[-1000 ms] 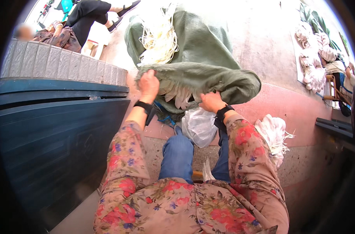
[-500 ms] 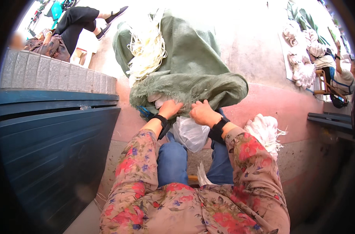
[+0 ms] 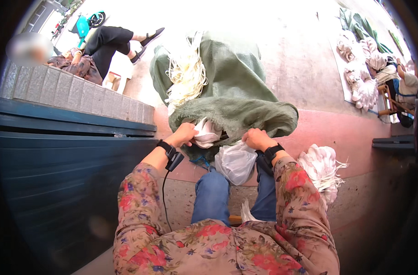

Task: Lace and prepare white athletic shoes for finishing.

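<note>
A green woven sack (image 3: 236,80) lies in front of my knees, its mouth toward me. My left hand (image 3: 183,134) is closed at the left side of the mouth, gripping the sack's edge. Its fingertips are against a whitish, layered bundle (image 3: 207,134) showing in the opening, whose kind I cannot make out. On the right side, my right hand (image 3: 258,139) is closed on the sack's rim, fingertips partly hidden. A translucent white plastic bag (image 3: 236,162) hangs just below it, between my knees. Cream-coloured looped strands (image 3: 187,75) lie over the sack's top left.
A pinkish-white bundle with stringy ends (image 3: 321,169) lies right of my knee. Similar bundles (image 3: 358,75) are at the far right, near another person. A dark blue panel (image 3: 71,174) and grey ledge (image 3: 80,91) stand left. Beyond the ledge sits a person with crossed legs (image 3: 110,46).
My left hand has moved left, away from my right hand, and the sack's mouth is wider. More of the whitish bundle shows. The whole view has shifted a little.
</note>
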`<move>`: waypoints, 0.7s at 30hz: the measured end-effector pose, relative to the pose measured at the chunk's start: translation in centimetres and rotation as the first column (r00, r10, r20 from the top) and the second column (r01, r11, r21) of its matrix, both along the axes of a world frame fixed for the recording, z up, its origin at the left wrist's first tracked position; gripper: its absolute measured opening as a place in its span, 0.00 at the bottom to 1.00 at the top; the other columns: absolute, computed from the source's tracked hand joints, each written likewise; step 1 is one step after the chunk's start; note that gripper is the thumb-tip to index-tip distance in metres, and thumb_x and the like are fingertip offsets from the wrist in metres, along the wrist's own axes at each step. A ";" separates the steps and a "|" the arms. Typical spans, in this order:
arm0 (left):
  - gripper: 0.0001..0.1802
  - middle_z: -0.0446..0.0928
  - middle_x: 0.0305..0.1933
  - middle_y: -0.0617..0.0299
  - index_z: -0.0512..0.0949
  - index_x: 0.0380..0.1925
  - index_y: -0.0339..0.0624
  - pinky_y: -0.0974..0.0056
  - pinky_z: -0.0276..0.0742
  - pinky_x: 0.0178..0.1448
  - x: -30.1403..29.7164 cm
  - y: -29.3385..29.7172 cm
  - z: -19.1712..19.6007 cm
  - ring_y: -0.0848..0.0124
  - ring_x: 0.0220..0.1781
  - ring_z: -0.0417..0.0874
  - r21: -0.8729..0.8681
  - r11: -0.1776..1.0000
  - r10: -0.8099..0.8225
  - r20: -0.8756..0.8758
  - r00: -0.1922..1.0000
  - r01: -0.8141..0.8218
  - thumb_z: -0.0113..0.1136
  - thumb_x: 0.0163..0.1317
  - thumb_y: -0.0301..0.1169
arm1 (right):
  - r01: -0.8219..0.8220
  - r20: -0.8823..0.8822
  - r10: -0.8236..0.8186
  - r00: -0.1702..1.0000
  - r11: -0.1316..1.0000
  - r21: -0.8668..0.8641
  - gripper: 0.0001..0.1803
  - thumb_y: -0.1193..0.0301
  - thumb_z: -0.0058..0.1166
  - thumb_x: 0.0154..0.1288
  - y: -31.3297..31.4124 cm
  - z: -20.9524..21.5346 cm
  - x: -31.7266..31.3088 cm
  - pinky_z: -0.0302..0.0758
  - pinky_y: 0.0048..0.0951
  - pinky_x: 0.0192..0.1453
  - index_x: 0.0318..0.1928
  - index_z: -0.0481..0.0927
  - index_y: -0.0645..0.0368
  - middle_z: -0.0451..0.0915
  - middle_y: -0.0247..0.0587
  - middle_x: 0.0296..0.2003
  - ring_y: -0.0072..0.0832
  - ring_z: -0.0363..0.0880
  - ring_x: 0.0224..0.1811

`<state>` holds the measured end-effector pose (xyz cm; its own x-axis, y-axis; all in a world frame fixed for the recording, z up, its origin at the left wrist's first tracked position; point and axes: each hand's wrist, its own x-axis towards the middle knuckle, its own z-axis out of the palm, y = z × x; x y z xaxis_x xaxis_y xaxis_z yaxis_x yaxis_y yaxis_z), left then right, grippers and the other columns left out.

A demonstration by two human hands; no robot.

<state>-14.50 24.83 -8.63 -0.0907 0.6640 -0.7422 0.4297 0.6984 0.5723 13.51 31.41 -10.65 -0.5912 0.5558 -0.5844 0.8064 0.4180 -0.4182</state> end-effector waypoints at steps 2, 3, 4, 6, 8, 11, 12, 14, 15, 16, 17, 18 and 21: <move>0.10 0.76 0.23 0.60 0.75 0.28 0.34 0.72 0.68 0.17 0.7 -0.5 3.7 0.74 0.18 0.75 0.029 0.999 -0.024 0.004 1.000 0.024 0.50 0.54 0.30 | 0.125 -0.088 -0.124 0.988 0.992 0.009 0.15 0.71 0.43 0.49 0.1 -0.3 0.8 0.63 0.42 0.51 0.37 0.80 0.46 0.77 0.42 0.39 0.40 0.72 0.46; 0.10 0.76 0.23 0.60 0.75 0.28 0.34 0.72 0.68 0.17 0.9 -0.6 5.1 0.74 0.18 0.75 0.030 0.999 -0.027 -0.005 1.000 0.028 0.50 0.54 0.30 | 0.129 -0.097 -0.128 0.987 0.992 0.008 0.15 0.71 0.43 0.49 0.1 -0.1 0.9 0.63 0.42 0.51 0.37 0.80 0.46 0.77 0.42 0.39 0.40 0.72 0.46; 0.10 0.76 0.24 0.59 0.75 0.28 0.33 0.73 0.69 0.18 0.9 -0.9 6.4 0.74 0.18 0.75 0.030 0.999 0.023 0.069 0.997 -0.025 0.50 0.54 0.30 | 0.156 -0.055 -0.154 0.987 0.987 0.047 0.15 0.71 0.44 0.48 0.0 0.0 1.0 0.63 0.43 0.51 0.37 0.79 0.47 0.77 0.43 0.40 0.40 0.72 0.46; 0.10 0.77 0.25 0.58 0.75 0.28 0.33 0.73 0.69 0.19 1.2 -1.7 10.5 0.74 0.19 0.76 0.046 0.994 0.093 0.184 0.978 -0.104 0.48 0.55 0.30 | 0.205 -0.072 -0.203 0.976 0.978 0.023 0.14 0.70 0.46 0.47 0.0 0.2 1.6 0.62 0.45 0.52 0.37 0.78 0.49 0.77 0.43 0.40 0.40 0.73 0.46; 0.11 0.77 0.25 0.57 0.75 0.30 0.34 0.74 0.69 0.20 1.7 -2.8 15.6 0.73 0.21 0.78 0.083 0.990 0.088 0.241 0.967 -0.111 0.47 0.57 0.31 | 0.254 -0.087 -0.253 0.964 0.967 0.001 0.14 0.70 0.46 0.47 0.5 0.0 1.7 0.62 0.44 0.52 0.37 0.78 0.51 0.77 0.43 0.39 0.40 0.73 0.46; 0.12 0.77 0.25 0.55 0.74 0.29 0.32 0.74 0.69 0.19 2.4 -4.5 20.1 0.71 0.20 0.78 0.040 0.986 0.144 0.302 0.942 -0.163 0.44 0.57 0.30 | 0.291 -0.192 -0.260 0.946 0.943 0.158 0.11 0.71 0.45 0.48 -0.4 0.0 2.5 0.62 0.47 0.50 0.34 0.77 0.53 0.78 0.42 0.35 0.39 0.73 0.44; 0.12 0.77 0.25 0.54 0.74 0.30 0.31 0.75 0.69 0.18 2.0 -5.0 20.9 0.71 0.19 0.78 0.069 0.981 0.153 0.294 0.943 -0.181 0.44 0.56 0.29 | 0.297 -0.274 -0.210 0.939 0.895 0.334 0.09 0.71 0.45 0.49 -0.9 0.2 2.5 0.61 0.49 0.49 0.31 0.77 0.54 0.78 0.40 0.32 0.38 0.74 0.42; 0.13 0.77 0.25 0.53 0.74 0.30 0.30 0.75 0.69 0.17 -0.2 -5.7 21.7 0.71 0.19 0.77 0.089 0.953 0.250 0.315 0.916 -0.290 0.43 0.54 0.28 | 0.200 -0.225 -0.101 0.969 0.856 0.477 0.08 0.71 0.44 0.50 -2.2 1.0 2.4 0.60 0.51 0.47 0.30 0.77 0.53 0.78 0.37 0.30 0.35 0.74 0.40; 0.14 0.77 0.25 0.54 0.75 0.30 0.31 0.76 0.69 0.17 -0.7 -6.0 22.3 0.72 0.18 0.77 0.107 0.929 0.307 0.307 0.901 -0.353 0.42 0.55 0.29 | 0.098 -0.155 -0.002 0.988 0.785 0.612 0.07 0.70 0.44 0.51 -2.7 1.4 2.5 0.59 0.53 0.46 0.28 0.76 0.52 0.78 0.34 0.27 0.33 0.74 0.38; 0.13 0.77 0.25 0.55 0.75 0.30 0.32 0.76 0.68 0.17 -1.5 -6.6 22.1 0.72 0.18 0.77 0.092 0.906 0.368 0.312 0.876 -0.414 0.41 0.55 0.29 | -0.044 0.011 0.047 0.999 0.812 0.582 0.08 0.69 0.42 0.52 -3.2 1.5 2.9 0.58 0.53 0.44 0.28 0.77 0.50 0.77 0.30 0.25 0.28 0.73 0.36; 0.13 0.77 0.25 0.55 0.74 0.31 0.32 0.76 0.68 0.17 -2.2 -7.2 21.6 0.73 0.18 0.77 0.084 0.877 0.427 0.314 0.848 -0.473 0.41 0.55 0.29 | -0.137 0.141 0.069 0.988 0.818 0.559 0.08 0.69 0.42 0.53 -3.2 1.7 3.2 0.58 0.52 0.43 0.27 0.77 0.50 0.77 0.30 0.24 0.28 0.73 0.36; 0.13 0.77 0.25 0.56 0.74 0.31 0.33 0.76 0.68 0.16 -2.5 -8.2 20.7 0.74 0.18 0.77 0.071 0.861 0.460 0.316 0.830 -0.504 0.40 0.55 0.29 | -0.081 0.076 0.044 0.996 0.780 0.620 0.08 0.69 0.41 0.53 -3.1 1.6 3.6 0.58 0.52 0.44 0.28 0.76 0.50 0.77 0.30 0.25 0.28 0.73 0.37; 0.12 0.76 0.24 0.57 0.73 0.32 0.32 0.77 0.64 0.14 -1.4 -11.2 19.1 0.76 0.17 0.75 0.076 0.816 0.533 0.290 0.795 -0.574 0.40 0.55 0.27 | 0.133 -0.105 -0.089 0.990 0.818 0.560 0.09 0.69 0.43 0.52 -2.6 2.5 3.9 0.60 0.56 0.46 0.35 0.71 0.54 0.76 0.36 0.33 0.34 0.73 0.40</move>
